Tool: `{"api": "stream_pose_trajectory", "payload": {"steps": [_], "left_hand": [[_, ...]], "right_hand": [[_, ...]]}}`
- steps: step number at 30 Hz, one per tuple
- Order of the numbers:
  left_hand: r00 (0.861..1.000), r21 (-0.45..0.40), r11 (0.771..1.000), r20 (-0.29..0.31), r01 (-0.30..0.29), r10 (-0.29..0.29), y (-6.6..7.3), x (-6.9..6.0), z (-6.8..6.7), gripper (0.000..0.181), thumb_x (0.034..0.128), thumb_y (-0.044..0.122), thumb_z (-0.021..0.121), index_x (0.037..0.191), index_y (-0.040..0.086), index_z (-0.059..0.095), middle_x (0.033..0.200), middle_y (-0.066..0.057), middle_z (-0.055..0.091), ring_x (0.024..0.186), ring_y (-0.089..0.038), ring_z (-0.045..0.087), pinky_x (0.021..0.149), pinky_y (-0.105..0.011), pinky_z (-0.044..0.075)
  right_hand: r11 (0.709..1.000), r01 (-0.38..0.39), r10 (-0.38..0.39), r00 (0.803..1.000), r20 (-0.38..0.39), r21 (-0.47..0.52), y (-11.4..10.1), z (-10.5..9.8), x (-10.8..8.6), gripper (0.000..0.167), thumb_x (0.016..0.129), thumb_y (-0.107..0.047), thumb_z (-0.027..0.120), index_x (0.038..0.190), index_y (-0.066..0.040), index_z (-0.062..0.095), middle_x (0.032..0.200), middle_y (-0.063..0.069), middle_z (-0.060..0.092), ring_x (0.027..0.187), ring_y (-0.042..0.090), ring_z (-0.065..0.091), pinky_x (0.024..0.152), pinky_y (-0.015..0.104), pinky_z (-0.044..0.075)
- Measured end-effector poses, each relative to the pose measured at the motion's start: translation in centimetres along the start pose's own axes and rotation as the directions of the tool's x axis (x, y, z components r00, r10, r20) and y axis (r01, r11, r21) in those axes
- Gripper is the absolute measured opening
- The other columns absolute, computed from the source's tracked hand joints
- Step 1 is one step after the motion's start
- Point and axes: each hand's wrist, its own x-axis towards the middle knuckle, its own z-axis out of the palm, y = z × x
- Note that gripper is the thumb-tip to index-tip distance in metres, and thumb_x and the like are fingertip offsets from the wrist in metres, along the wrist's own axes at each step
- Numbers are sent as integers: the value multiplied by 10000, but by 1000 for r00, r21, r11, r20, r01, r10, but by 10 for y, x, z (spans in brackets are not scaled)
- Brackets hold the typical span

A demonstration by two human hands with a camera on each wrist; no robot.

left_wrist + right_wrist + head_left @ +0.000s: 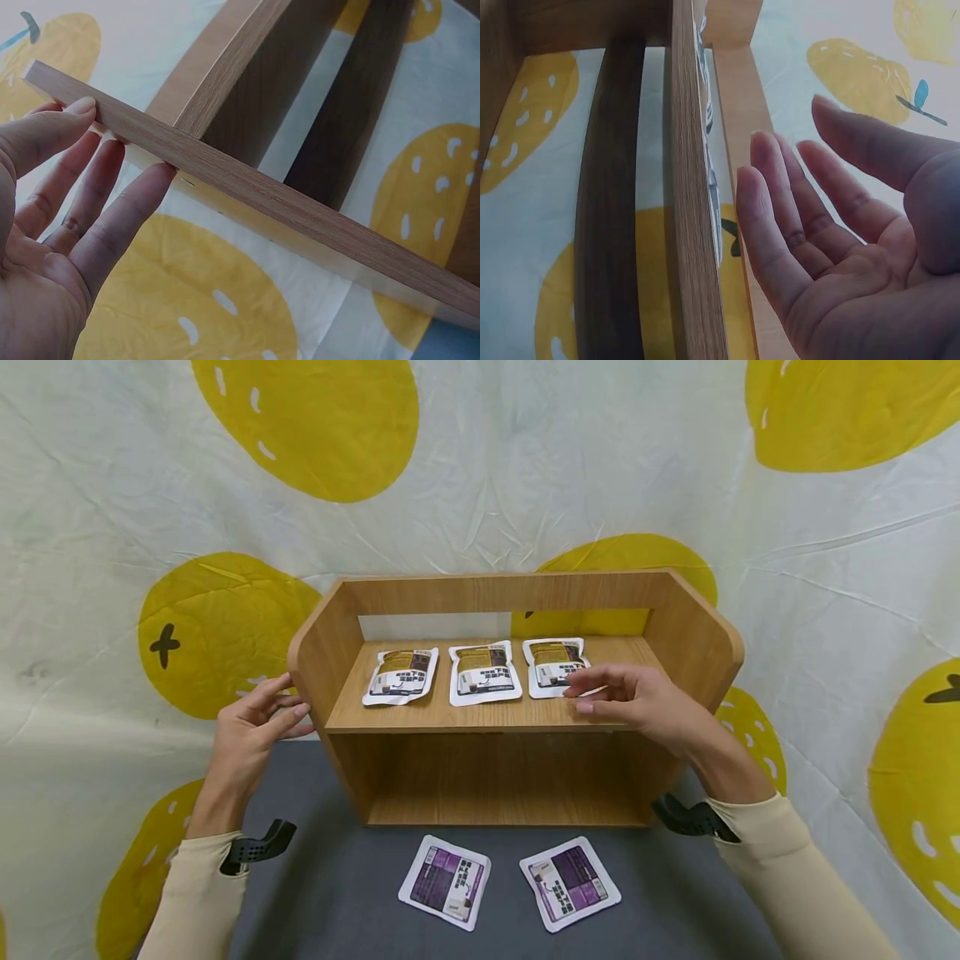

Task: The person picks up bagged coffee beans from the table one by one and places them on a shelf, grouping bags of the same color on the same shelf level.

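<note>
My left hand (251, 735) is at the outer side of the wooden shelf (502, 814), fingers fairly straight. In the left wrist view, the thumb and fingertips of that hand (67, 217) meet the side panel's edge (247, 187). Over the right part of the upper board hovers my right hand (637, 697), its fingers loosely bent and holding nothing. Its fingertips overlap the corner of the right brown-and-white packet (553, 662). Beside that packet lie a middle packet (483, 675) and a left packet (401, 678), in a row.
Two purple-and-white packets, one left (446, 881) and one right (572, 883), lie on the dark grey table (337, 893) in front of the shelf. Behind stands a pale cloth (480, 468) printed with yellow fruit shapes.
</note>
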Motion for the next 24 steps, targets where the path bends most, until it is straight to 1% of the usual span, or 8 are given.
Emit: {"api": "stream_pose_trajectory", "payload": {"steps": [5,8,12,16,19,24], "left_hand": [[1000,16,1000,3,1,-1,0,0,0,508,944,-94,640,1438,-20,549,1315,-58,614,1032,-121,682,718,-329,640],[1000,17,1000,3,0,-1,0,0,0,508,944,-94,641,1438,-21,549,1309,-61,612,1028,-121,682,717,-329,640],[1000,13,1000,3,0,0,0,0,0,507,942,-97,641,1436,-23,551,1299,-63,614,1022,-121,684,715,-328,641],[1000,14,1000,3,4,-4,0,0,0,507,943,-92,643,1437,-17,552,1307,-66,611,1025,-124,685,719,-334,640],[1000,19,1000,3,6,-6,0,0,0,507,945,-83,646,1438,-12,553,1311,-63,610,1031,-125,681,723,-339,640],[1000,19,1000,2,5,-5,0,0,0,507,945,-89,642,1438,-15,551,1311,-58,612,1030,-121,681,728,-341,638]], "right_hand": [[997,53,-56,996,66,47,1,6,-5,401,954,-143,724,1321,-9,637,1241,156,698,1083,211,693,909,242,598],[995,72,-80,990,117,67,4,9,-8,370,952,-121,720,1300,-18,650,1240,166,695,1078,209,701,925,248,596],[994,68,-82,980,183,80,9,12,-11,384,954,-125,719,1316,-20,640,1244,140,701,1078,202,701,932,255,595],[994,76,-94,965,245,83,13,14,-15,397,955,-123,719,1329,-22,630,1245,114,706,1095,215,699,944,261,591],[993,84,-104,954,282,83,18,16,-17,402,959,-124,714,1338,-25,623,1265,116,695,1139,257,678,963,255,580],[994,64,-92,937,337,92,25,21,-20,423,974,-136,696,1366,-11,597,1320,140,658,1188,249,649,996,237,556]]}}
